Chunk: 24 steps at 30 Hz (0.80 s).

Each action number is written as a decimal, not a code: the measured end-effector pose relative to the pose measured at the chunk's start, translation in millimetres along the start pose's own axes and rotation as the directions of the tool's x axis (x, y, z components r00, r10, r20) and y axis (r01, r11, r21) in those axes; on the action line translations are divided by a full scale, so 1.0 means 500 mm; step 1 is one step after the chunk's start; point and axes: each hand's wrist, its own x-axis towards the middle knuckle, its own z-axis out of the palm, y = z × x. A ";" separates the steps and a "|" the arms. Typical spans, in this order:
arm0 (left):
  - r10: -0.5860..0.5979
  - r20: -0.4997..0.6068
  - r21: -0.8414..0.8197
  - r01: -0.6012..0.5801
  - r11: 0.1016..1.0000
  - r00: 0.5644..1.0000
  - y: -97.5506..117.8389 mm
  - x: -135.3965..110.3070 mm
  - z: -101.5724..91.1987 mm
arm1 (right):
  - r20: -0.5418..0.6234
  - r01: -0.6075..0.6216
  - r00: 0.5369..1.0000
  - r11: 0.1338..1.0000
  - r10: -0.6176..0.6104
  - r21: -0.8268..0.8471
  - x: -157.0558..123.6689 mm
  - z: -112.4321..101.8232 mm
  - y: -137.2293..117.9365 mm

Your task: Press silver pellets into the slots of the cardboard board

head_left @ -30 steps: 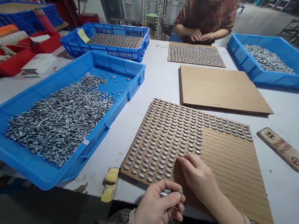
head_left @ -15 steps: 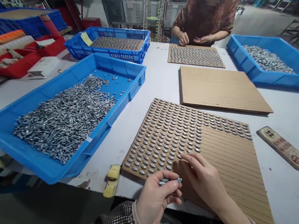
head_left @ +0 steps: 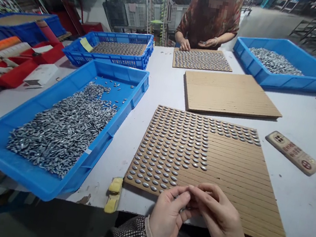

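My left hand [head_left: 167, 217] is closed, palm side up, at the near edge of a grooved cardboard sheet [head_left: 235, 177]. Half a second ago small grey spindle-shaped metal pieces showed in its fingers; now they are mostly hidden. The fingertips of my right hand [head_left: 218, 212] are pinched together and meet the left fingertips. Whatever they pinch is too small to make out. Rows of such metal pieces [head_left: 172, 140] cover the sheet's left part and a band along its far edge; bare grooves show at the right and front.
A blue tray [head_left: 130, 102] of loose metal pieces [head_left: 61, 131] stands left. Yellow clips [head_left: 113, 194] sit at the table edge. Cardboard sheets [head_left: 229, 93] are stacked beyond, a printed block [head_left: 292, 153] lies right. A co-worker [head_left: 210, 19] handles another filled sheet [head_left: 202, 59] opposite.
My right hand has come back from the sheet to my left fingertips. More pieces now show at the right end of the middle rows. The view has shifted slightly.
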 end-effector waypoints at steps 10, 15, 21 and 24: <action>-0.175 -0.045 -0.087 0.171 0.981 0.984 0.039 -0.026 0.004 | -0.025 0.029 0.999 0.986 -0.033 -0.167 0.015 -0.032 0.021; -0.088 -0.105 -0.107 0.077 0.991 0.991 0.055 -0.055 -0.014 | -0.056 0.073 0.994 0.934 -0.098 -0.350 0.049 -0.031 0.059; -0.262 -0.174 -0.146 0.238 0.960 0.949 0.009 -0.047 -0.047 | 0.048 0.179 0.982 0.833 -0.180 -0.523 0.069 0.000 0.100; -0.308 -0.120 -0.158 0.288 0.944 0.944 0.003 -0.045 -0.049 | 0.092 0.204 0.978 0.805 -0.185 -0.557 0.071 0.000 0.101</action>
